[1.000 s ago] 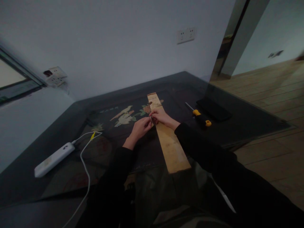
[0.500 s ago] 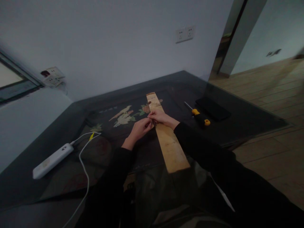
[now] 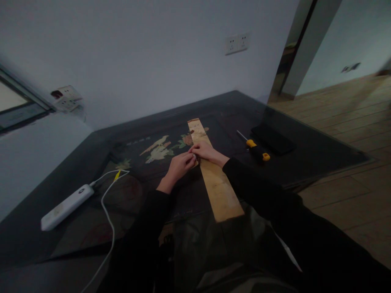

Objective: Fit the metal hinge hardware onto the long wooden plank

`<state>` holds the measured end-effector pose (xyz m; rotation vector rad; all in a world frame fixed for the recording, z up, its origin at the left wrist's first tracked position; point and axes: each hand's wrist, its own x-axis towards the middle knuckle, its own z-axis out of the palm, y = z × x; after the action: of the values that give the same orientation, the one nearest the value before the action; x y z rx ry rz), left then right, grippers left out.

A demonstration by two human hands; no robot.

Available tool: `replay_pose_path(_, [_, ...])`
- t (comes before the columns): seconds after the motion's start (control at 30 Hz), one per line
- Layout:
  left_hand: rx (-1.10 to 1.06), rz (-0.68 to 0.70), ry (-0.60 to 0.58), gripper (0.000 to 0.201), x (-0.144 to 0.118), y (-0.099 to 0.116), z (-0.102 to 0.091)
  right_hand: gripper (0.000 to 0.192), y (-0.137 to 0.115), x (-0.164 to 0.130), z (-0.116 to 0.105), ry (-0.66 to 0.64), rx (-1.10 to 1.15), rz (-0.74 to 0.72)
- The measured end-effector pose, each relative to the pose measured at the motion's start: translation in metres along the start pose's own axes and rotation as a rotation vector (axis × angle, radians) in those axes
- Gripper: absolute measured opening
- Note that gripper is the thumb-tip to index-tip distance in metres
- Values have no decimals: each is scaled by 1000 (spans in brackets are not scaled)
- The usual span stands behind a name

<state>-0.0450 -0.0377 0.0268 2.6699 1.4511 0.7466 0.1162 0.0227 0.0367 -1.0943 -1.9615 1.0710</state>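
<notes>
A long, light wooden board (image 3: 220, 189) lies on the dark table, its near end jutting past the front edge. Both hands meet at the board's left edge, around its middle. My left hand (image 3: 179, 166) is closed, thumb and fingertips pinched beside the board. My right hand (image 3: 207, 151) rests across the board, its fingers bent and pinched against the left fingertips. Something small sits between the fingertips, too small and dark to name. To the right lies a screwdriver (image 3: 255, 149) with a yellow and black handle.
Beyond the screwdriver is a flat black object (image 3: 273, 139). At left, a white power bank (image 3: 67, 206) lies with a white cable (image 3: 109, 217) running off the front edge. The dark table (image 3: 324, 150) has a bird-and-flower picture and stands against the wall.
My fingers have shifted slightly at the pinch, the right fingertips moving a little to the left. The board and screwdriver stay where they were.
</notes>
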Motion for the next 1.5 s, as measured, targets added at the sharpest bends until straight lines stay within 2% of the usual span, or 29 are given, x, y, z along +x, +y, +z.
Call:
replay_pose_path(0.27, [12, 12, -23, 21, -4, 4, -11, 25, 0, 0, -1, -12, -84, 24])
replay_pose_path(0.43, [51, 46, -25, 19, -3, 3, -8, 26, 0, 0, -1, -41, -107, 8])
replay_pose_path(0.73, [101, -19, -22, 28, -1, 5, 0, 25, 2, 3, -3, -72, -195, -54])
replay_pose_path(1.0, [99, -37, -47, 32, -2, 6, 3, 25, 4, 4, -11, -192, -243, -108])
replay_pose_path(1.17, [89, -42, -62, 28, -1, 8, 2, 25, 3, 3, -13, -240, -282, -191])
replay_pose_path(1.5, [106, -6, -101, 21, -3, 12, -6, 25, -1, -3, -15, -250, -271, -194])
